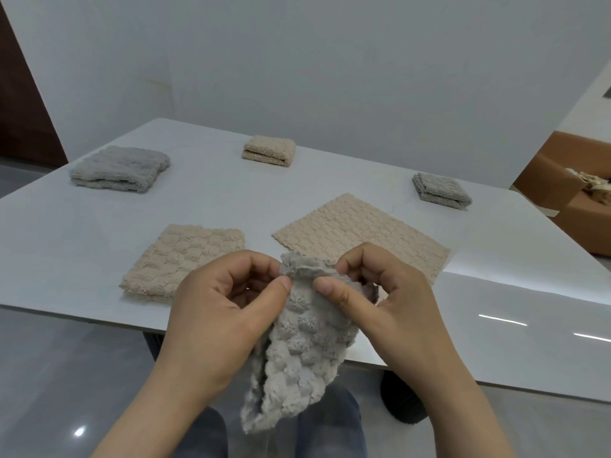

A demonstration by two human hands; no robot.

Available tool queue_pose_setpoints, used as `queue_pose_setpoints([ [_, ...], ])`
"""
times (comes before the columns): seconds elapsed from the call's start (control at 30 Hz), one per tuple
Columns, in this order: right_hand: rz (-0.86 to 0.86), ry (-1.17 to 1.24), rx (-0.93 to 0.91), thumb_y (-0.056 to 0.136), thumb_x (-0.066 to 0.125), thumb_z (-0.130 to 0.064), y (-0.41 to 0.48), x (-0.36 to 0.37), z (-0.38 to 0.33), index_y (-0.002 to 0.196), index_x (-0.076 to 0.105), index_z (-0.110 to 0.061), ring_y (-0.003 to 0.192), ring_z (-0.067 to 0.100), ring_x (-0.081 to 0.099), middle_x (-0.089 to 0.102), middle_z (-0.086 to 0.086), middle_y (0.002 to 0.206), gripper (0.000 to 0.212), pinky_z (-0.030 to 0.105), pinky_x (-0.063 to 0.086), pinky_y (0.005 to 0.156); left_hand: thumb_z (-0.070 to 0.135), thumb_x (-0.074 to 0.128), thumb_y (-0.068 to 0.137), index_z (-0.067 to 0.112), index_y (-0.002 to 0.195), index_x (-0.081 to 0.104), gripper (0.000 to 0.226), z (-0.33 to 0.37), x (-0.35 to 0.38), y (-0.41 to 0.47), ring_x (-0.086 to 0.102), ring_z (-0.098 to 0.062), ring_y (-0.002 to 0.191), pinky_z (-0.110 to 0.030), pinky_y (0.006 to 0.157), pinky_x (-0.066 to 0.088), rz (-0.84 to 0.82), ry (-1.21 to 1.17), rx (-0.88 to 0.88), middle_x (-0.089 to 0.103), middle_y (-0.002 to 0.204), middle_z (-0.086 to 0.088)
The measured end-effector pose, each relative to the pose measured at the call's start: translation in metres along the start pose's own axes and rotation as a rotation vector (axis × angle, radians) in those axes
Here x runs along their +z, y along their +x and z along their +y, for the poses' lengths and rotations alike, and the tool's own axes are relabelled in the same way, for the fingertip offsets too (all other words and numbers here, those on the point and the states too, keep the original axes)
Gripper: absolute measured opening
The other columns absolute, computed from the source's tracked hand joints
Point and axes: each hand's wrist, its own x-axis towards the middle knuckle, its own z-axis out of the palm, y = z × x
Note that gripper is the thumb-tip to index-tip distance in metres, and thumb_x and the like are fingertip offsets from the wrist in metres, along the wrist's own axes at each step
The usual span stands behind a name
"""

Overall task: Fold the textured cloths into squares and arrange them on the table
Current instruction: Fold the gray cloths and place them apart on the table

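- Two hands, my left hand [211,312] and right hand [390,302], pinch the top edge of a grey bobbled fluffy cloth [297,352], which hangs below the grip.
- Just beyond the grip, a beige bobbled cloth [178,259] and a wider beige brick-textured cloth [357,226] lie on the white table [66,242].
- Far right, a brown cardboard box [545,173] holds pale scraps [595,186].

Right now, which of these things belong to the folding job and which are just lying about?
Job: hanging grey cloth pinched by left hand and right hand; thick beige cloth and thin beige cloth lying flat; large folded grey cloth, folded beige cloth, small folded grey cloth; the table.
Lying about: brown box beside the table, right; dark brown panel, left.
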Motion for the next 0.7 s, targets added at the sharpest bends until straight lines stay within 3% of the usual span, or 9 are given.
queue_pose_setpoints([
  [0.13,-0.064,-0.055,0.073,0.074,0.065,-0.057,0.000,-0.006,0.011,0.081,0.068,-0.033,0.078,0.005,0.060,0.066,-0.012,0.076,0.025,0.020,0.047,0.070,0.005,0.071,0.080,0.016,0.068,0.063,0.018,-0.007,-0.007,0.004,0.045,0.000,0.043,-0.007,0.046,0.036,0.020,0.003,-0.002,0.054,0.049,0.010],
  [0.27,-0.093,-0.090,0.067,0.077,0.069,-0.049,0.000,-0.005,0.017,0.079,0.071,-0.031,0.084,0.002,0.059,0.065,-0.019,0.079,0.018,0.010,0.041,0.071,0.017,0.069,0.076,0.014,0.070,0.062,0.010,-0.012,-0.011,0.007,0.039,-0.002,0.044,-0.010,0.044,0.033,0.021,-0.011,-0.014,0.050,0.050,0.008],
  [0.47,-0.119,-0.216,0.007,0.081,0.068,-0.045,0.002,-0.004,0.023,0.073,0.070,-0.029,0.086,0.006,0.054,0.064,-0.014,0.077,0.018,0.018,0.040,0.072,0.022,0.064,0.075,0.015,0.073,0.060,0.009,-0.016,-0.015,0.008,0.036,-0.004,0.046,-0.012,0.043,0.030,0.054,0.048,0.002,0.046,0.051,0.005],
  [0.53,-0.133,-0.272,0.009,0.081,0.067,-0.048,0.002,-0.005,0.025,0.071,0.068,-0.030,0.090,0.003,0.053,0.064,-0.016,0.079,0.020,0.017,0.038,0.075,0.014,0.067,0.083,0.016,0.071,0.060,0.014,-0.020,-0.017,0.009,0.036,-0.005,0.047,-0.011,0.044,0.031,0.080,0.095,0.011,0.046,0.053,0.004],
  [0.63,-0.153,-0.288,0.032,0.078,0.068,-0.050,0.001,-0.006,0.028,0.076,0.067,-0.037,0.101,-0.002,0.051,0.065,-0.023,0.088,0.013,0.015,0.038,0.080,0.008,0.065,0.084,0.014,0.068,0.059,0.018,-0.023,-0.022,0.012,0.036,-0.005,0.048,-0.009,0.044,0.030,0.097,0.152,0.012,0.046,0.056,0.001],
  [0.7,-0.164,-0.296,0.033,0.075,0.071,-0.050,0.000,-0.004,0.030,0.084,0.065,-0.043,0.108,-0.006,0.047,0.061,-0.028,0.097,0.013,0.007,0.034,0.084,0.021,0.065,0.079,0.016,0.070,0.059,0.012,-0.025,-0.024,0.014,0.036,-0.005,0.049,-0.009,0.044,0.031,0.087,0.175,0.013,0.045,0.055,0.002],
])
